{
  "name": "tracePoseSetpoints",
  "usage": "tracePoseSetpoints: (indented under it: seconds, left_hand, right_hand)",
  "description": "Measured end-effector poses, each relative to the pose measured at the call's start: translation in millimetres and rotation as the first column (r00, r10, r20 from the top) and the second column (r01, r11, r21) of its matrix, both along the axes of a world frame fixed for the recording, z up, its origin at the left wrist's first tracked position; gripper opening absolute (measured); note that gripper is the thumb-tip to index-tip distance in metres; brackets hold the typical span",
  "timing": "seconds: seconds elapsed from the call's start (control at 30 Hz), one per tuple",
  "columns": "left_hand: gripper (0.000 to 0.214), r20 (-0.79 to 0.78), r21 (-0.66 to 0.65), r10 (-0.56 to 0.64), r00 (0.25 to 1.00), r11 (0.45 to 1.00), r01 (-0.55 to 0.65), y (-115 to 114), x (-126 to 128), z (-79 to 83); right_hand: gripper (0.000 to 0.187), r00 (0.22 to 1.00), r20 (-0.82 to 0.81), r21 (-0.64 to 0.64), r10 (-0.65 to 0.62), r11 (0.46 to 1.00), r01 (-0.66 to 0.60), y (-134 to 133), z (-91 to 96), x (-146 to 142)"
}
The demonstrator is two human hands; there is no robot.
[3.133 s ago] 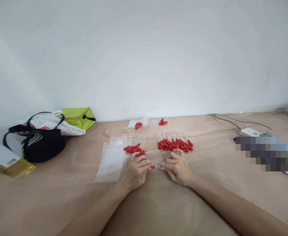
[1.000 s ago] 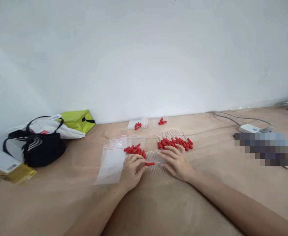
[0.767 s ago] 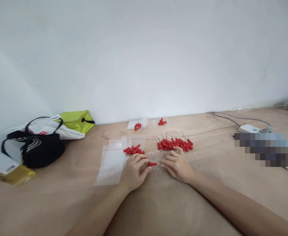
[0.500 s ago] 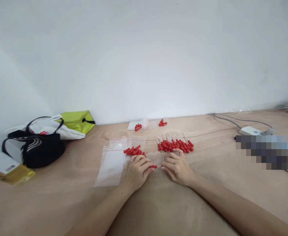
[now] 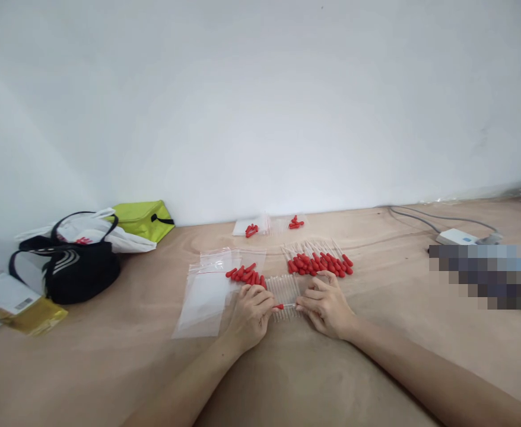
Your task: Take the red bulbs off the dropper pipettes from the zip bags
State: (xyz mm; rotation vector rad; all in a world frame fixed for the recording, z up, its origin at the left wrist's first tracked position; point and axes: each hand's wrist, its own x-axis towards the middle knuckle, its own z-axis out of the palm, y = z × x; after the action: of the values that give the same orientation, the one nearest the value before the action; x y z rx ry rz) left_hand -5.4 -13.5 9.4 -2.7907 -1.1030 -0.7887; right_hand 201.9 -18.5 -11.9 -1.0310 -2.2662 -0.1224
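Between finger and thumb, my left hand (image 5: 250,311) pinches a small red rubber bulb (image 5: 279,307). My right hand (image 5: 327,303) grips the far end of a thin clear glass dropper tube (image 5: 289,305), whose other end meets the bulb's mouth. How deep the tube sits in the bulb is too small to tell. Under and behind the fingers lies a row of bare glass tubes (image 5: 283,287). Loose red bulbs (image 5: 244,274) lie just beyond my left hand. Past my right hand is a pile of droppers (image 5: 319,265) with red bulbs on, their tips pointing away.
Clear zip bags (image 5: 200,305) lie flat to the left. Two small groups of red bulbs (image 5: 251,230) rest on bags near the wall. A black bag (image 5: 82,276) and a lime-green bag (image 5: 140,218) stand far left. At right are a power strip (image 5: 456,236) and a blurred-out object.
The held bulb and tube have come slightly lower, towards me, and a little less of the bulb shows past my left fingers. The whole view has shifted slightly.
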Motion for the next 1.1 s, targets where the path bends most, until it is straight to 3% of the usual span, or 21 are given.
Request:
tracePoseSetpoints:
  seconds: [0.13,0.3,0.4,0.5,0.67,0.77,0.9,1.0,1.1]
  left_hand:
    - [0.024,0.149,0.018,0.037,0.988,0.999,-0.041,5.6,-11.5,-4.2]
    - [0.02,0.343,-0.041,0.229,0.911,0.973,-0.229,21.6,-35.6,2.9]
    - [0.02,0.333,-0.11,0.398,0.855,0.917,-0.384,36.9,-46.5,8.8]
    - [0.021,0.259,-0.174,0.567,0.782,0.824,-0.539,56.9,-56.0,10.0]
    - [0.019,0.182,-0.224,0.627,0.758,0.777,-0.589,80.7,-62.5,9.0]
    - [0.016,0.154,-0.184,0.605,0.781,0.794,-0.579,81.7,-50.0,14.7]
    - [0.009,0.126,-0.12,0.501,0.856,0.864,-0.488,74.0,-7.5,24.8]
    - [0.016,0.033,-0.114,0.352,0.936,0.931,-0.346,67.7,29.6,26.3]
    - [0.03,-0.033,-0.105,0.324,0.946,0.94,-0.325,66.2,54.5,21.5]
  right_hand:
    - [0.023,0.999,-0.031,0.0,-0.038,0.999,0.038,1.5,-1.7,8.4]
    - [0.024,0.972,-0.126,-0.032,-0.201,0.98,0.198,6.1,-4.8,18.0]
    - [0.022,0.94,-0.14,-0.043,-0.31,0.951,0.307,7.4,-6.0,14.3]
    - [0.017,0.908,-0.117,-0.07,-0.403,0.915,0.398,7.7,-5.8,8.9]
    - [0.013,0.895,-0.083,-0.116,-0.438,0.896,0.428,8.3,-5.4,4.0]
    - [0.016,0.9,-0.068,-0.12,-0.431,0.899,0.422,8.2,-5.5,0.8]
    - [0.019,0.928,-0.064,-0.108,-0.368,0.927,0.36,5.9,-4.0,-3.9]
    - [0.026,0.947,-0.068,-0.111,-0.314,0.945,0.306,4.2,-1.6,-5.0]
    - [0.028,0.942,-0.11,-0.123,-0.316,0.945,0.303,4.2,0.3,-3.9]
